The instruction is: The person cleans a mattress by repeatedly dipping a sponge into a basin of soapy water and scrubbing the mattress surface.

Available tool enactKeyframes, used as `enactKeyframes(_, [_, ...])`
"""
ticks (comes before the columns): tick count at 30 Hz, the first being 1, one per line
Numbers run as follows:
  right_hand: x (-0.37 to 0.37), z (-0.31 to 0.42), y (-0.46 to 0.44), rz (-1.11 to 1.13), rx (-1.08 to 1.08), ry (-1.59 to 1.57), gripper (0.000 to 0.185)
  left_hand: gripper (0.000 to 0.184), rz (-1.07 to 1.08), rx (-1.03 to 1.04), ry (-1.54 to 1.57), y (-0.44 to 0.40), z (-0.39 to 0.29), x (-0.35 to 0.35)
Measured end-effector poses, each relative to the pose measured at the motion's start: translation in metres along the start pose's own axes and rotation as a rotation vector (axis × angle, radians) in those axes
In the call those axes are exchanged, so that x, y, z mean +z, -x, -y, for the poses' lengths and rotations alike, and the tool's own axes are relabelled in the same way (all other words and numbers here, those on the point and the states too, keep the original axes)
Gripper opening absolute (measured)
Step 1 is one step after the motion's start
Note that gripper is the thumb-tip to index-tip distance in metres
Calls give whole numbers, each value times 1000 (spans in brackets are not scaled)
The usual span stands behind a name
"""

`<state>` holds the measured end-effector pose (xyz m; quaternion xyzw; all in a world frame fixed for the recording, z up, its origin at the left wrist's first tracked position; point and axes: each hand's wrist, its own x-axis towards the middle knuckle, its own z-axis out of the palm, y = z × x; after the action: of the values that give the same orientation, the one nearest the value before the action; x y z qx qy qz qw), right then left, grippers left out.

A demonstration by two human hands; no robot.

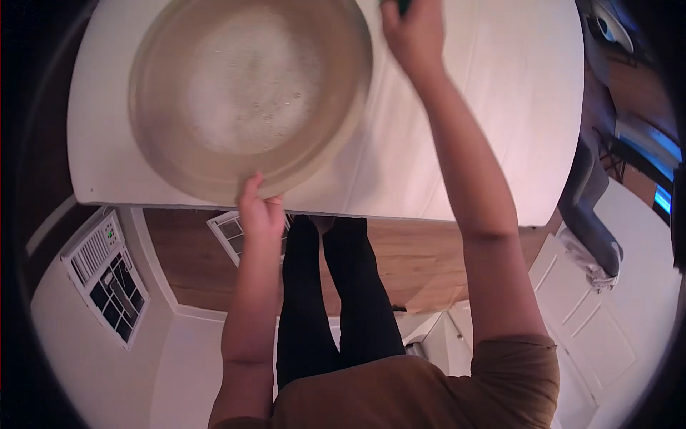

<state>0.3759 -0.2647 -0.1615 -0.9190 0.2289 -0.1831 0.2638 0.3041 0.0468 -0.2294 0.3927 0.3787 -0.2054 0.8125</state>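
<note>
A large round beige basin [158, 154] stands on the white table [471, 143], its far edge cut off by the top of the view. Small bubbles and a cloudy whitish patch show inside it. At the basin's near rim is my left hand [261, 207], its fingers over the edge and its thumb bent, gripping it. My right hand [418, 32] is up at the top edge, right of the basin and apart from it. Its fingers are closed around a dark green thing [404, 6], mostly hidden and cropped, so its kind cannot be made out.
The table's front edge runs just below the basin, with my legs [343, 286] under it. A white vented panel [107, 275] is at the lower left. On the right are a dark grey curved shape [589, 207] and a white panelled door [586, 322].
</note>
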Motion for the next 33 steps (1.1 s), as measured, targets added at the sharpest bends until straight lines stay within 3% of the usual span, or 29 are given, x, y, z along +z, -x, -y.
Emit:
enactKeyframes(2, [42,44,32,-71,-251,-167,43,35,13,-11,5,-1,2,-6])
enactKeyframes(4, [86,73,56,334,-245,88,46,35,48,-108,35,-7,4,-9])
enactKeyframes(8, [160,88,58,399,-321,156,46,34,19,-105,57,-1,2,-2])
enactKeyframes(11, [158,104,52,449,-337,233,44,36,-11,-123,30,2,-1,3])
enactKeyframes(14, [120,125,45,361,-339,146,42,27,3,-67,18,-2,3,1])
enactKeyframes(16, [104,113,47,555,-353,227,42,42,-3,-132,52,-4,4,-2])
enactKeyframes(19, [83,97,43,403,-382,183,44,44,10,-122,64,-10,8,-8])
enactKeyframes(23, [37,82,79,412,-245,41,51,44,45,-93,74,-9,3,-7])
enactKeyframes(25, [-2,82,114,167,-55,-224,56,43,65,-99,49,-3,-6,3])
enactKeyframes(29, [-1,19,246,96,254,-165,61,39,21,-95,-9,2,-9,5])
enactKeyframes(32, [49,-32,330,164,374,5,61,39,-2,-80,-35,5,-9,5])
enactKeyframes(33, [63,-48,314,137,284,92,61,38,-11,-55,-46,7,-10,5])
